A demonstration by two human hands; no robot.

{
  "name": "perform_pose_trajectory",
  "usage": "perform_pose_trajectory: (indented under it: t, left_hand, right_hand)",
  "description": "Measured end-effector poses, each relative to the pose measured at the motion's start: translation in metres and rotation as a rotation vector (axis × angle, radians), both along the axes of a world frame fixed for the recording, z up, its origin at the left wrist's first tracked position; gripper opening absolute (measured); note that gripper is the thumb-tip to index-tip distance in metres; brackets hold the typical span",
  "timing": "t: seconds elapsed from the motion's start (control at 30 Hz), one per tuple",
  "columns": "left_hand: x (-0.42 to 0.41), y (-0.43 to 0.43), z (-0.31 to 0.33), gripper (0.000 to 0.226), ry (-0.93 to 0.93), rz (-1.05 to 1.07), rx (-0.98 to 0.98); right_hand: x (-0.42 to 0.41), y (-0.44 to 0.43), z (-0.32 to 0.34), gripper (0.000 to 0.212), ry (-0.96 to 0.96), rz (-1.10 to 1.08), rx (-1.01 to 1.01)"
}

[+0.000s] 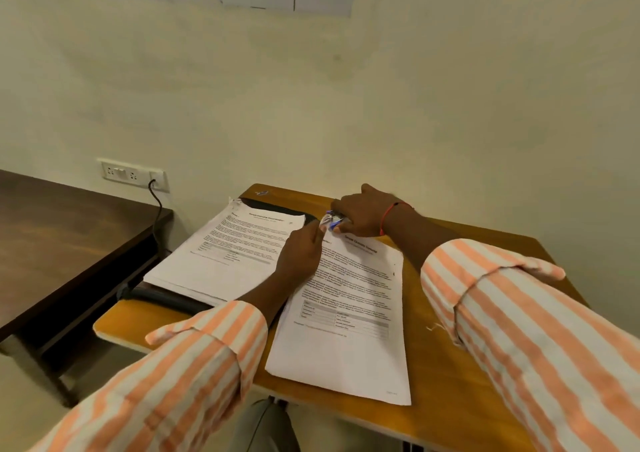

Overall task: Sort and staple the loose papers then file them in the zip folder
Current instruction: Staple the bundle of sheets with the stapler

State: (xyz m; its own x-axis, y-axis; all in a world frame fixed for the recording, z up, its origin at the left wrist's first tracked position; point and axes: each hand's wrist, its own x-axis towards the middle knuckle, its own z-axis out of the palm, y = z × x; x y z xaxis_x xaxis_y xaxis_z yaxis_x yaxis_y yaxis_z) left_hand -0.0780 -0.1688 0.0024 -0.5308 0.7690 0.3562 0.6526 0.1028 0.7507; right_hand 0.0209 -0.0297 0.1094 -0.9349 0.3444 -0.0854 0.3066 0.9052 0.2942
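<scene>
At the left of the counter (467, 399), one paper stack (221, 254) lay on the black zip folder (166, 297). Just right of it, the left hand (301, 254) pressed fairly straight fingers on the near set (349, 330), whose long axis ran away from the person. At its far left corner sat the stapler (330, 221), gripped by the right hand (363, 216).
</scene>
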Motion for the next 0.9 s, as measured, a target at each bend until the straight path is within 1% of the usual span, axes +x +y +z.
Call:
perform_pose_trajectory:
  t: [0.2,0.27,0.37,0.47,0.57,0.67,0.9]
  left_hand:
    - [0.009,-0.008,0.003,0.030,-0.004,-0.013,0.079]
    - [0.013,-0.011,0.004,0.027,-0.006,-0.026,0.108]
    - [0.015,-0.012,0.002,0.029,-0.016,-0.027,0.140]
    - [0.018,-0.009,-0.002,0.033,-0.026,0.027,0.137]
    - [0.024,-0.007,-0.005,0.028,-0.024,0.043,0.122]
    - [0.025,-0.005,-0.008,0.025,0.004,0.070,0.104]
    - [0.027,-0.006,-0.011,0.021,0.013,0.067,0.079]
  right_hand:
    - [0.011,-0.014,0.007,0.043,-0.052,0.029,0.070]
    - [0.012,-0.014,0.008,0.040,-0.050,0.044,0.074]
    - [0.011,-0.017,0.009,0.039,-0.063,0.044,0.069]
    - [0.009,-0.018,0.008,0.042,-0.070,0.061,0.062]
    - [0.007,-0.018,0.009,0.047,-0.104,0.062,0.066]
    - [0.007,-0.018,0.008,0.043,-0.116,0.072,0.098]
    - [0.007,-0.018,0.005,0.036,-0.123,0.059,0.088]
